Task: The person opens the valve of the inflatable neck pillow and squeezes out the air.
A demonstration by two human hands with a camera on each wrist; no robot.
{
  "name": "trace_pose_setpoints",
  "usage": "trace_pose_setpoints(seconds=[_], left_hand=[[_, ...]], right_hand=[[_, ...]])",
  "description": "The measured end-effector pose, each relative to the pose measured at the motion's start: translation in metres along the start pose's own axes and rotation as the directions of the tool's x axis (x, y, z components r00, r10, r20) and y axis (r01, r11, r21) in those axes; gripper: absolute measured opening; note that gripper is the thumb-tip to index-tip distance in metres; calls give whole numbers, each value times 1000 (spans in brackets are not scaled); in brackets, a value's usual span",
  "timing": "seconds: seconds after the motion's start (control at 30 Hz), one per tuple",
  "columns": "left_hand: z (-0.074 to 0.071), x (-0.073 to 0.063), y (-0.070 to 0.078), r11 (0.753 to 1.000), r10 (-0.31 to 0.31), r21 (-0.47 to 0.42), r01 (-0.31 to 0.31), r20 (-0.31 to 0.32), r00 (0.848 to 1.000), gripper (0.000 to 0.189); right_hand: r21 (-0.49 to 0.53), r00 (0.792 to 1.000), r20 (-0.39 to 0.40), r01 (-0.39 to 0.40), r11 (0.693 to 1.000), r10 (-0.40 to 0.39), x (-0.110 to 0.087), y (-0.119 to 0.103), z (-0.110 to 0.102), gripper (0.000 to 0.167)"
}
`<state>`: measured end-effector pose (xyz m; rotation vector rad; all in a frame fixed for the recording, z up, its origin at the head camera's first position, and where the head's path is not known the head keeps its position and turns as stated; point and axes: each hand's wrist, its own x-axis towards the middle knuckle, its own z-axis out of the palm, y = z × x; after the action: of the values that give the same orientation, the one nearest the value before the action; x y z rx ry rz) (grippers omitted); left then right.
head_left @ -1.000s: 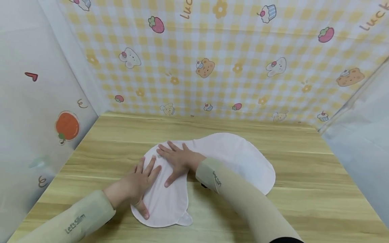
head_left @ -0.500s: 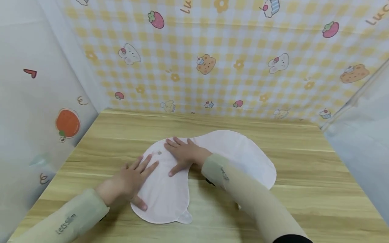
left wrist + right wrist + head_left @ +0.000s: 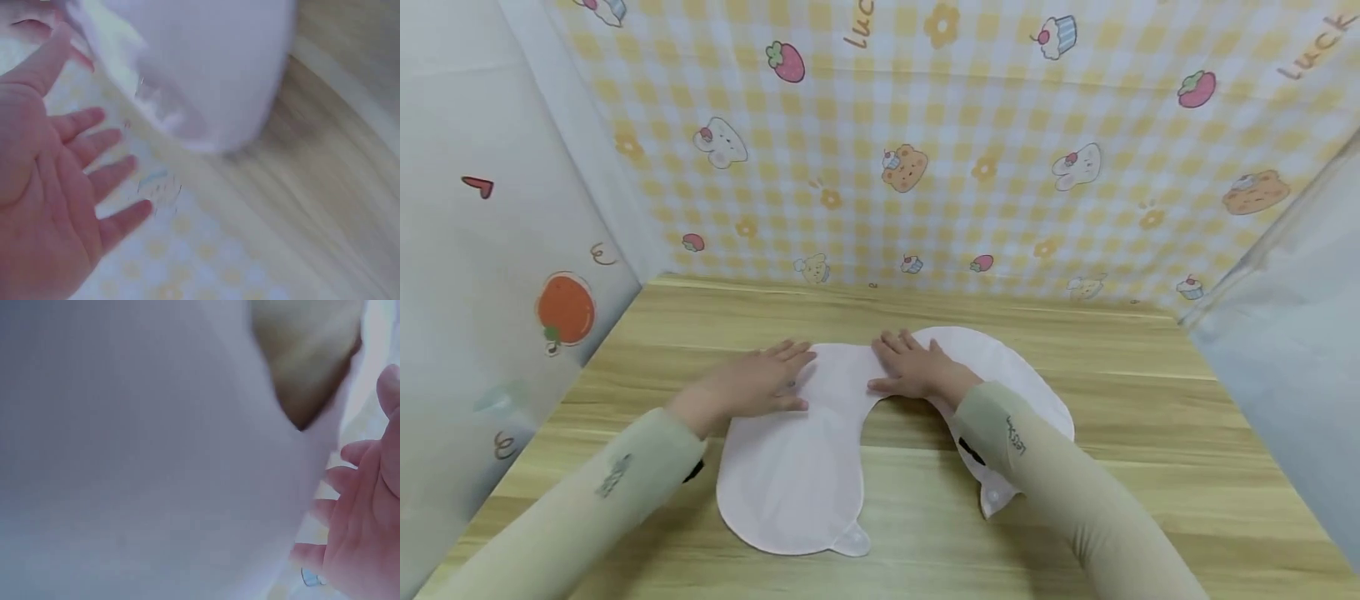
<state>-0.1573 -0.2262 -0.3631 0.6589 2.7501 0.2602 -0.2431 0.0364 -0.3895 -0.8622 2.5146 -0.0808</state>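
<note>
A pale pink, U-shaped neck pillow (image 3: pixel 793 483) lies flat on the table, its curve towards the back wall. Small tabs stick out at its two ends: the left tab (image 3: pixel 852 540) and the right tab (image 3: pixel 997 496), which shows a round snap. My left hand (image 3: pixel 748 385) is over the upper left of the pillow with fingers extended; in the left wrist view the fingers look spread and hold nothing. On the middle of the curve my right hand (image 3: pixel 913 368) rests with straight fingers. The right forearm hides part of the pillow's right side.
The wood-grain table (image 3: pixel 1135 400) meets a yellow checked cloth wall (image 3: pixel 955 200) at the back. White sheets stand on both sides, the left sheet (image 3: pixel 490 250) printed with fruit. Both forearms wear beige sleeves (image 3: pixel 655 467).
My right hand has slid rightwards from the pillow's left part to the middle of its curve. My left hand has moved up and right over the pillow; the pillow stays nearly in place.
</note>
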Motion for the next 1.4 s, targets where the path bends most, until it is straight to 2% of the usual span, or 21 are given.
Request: trace_pose_setpoints(seconds=[0.13, 0.23, 0.3, 0.5, 0.7, 0.93, 1.17, 1.4], left_hand=[[8, 27, 2, 1000, 17, -16, -15, 102, 995, 80], [13, 36, 2, 1000, -2, -2, 3, 155, 988, 80], [15, 38, 1, 1000, -15, 19, 12, 163, 987, 81], [14, 36, -1, 996, -68, 75, 58, 145, 987, 87], [17, 30, -4, 994, -87, 70, 78, 143, 986, 87], [19, 28, -6, 995, -82, 71, 73, 134, 988, 83], [19, 29, -8, 997, -50, 67, 43, 120, 992, 81], [18, 28, -7, 996, -66, 69, 57, 128, 990, 81]], right_hand=[[-43, 999, -4, 48, 998, -49, 7, -15, 12, 83], [-43, 999, 5, 53, 998, -53, 12, -25, 18, 85], [-32, 1000, 9, 19, 999, -18, 14, -27, 21, 87], [56, 992, -5, -125, 991, 126, 15, -5, 24, 95], [132, 969, 49, -248, 960, 244, 6, 19, 21, 101], [165, 974, 39, -225, 960, 222, 0, 36, 22, 103], [130, 955, 37, -298, 946, 295, -16, 50, 23, 100], [118, 947, 39, -321, 940, 319, -38, 59, 21, 102]])
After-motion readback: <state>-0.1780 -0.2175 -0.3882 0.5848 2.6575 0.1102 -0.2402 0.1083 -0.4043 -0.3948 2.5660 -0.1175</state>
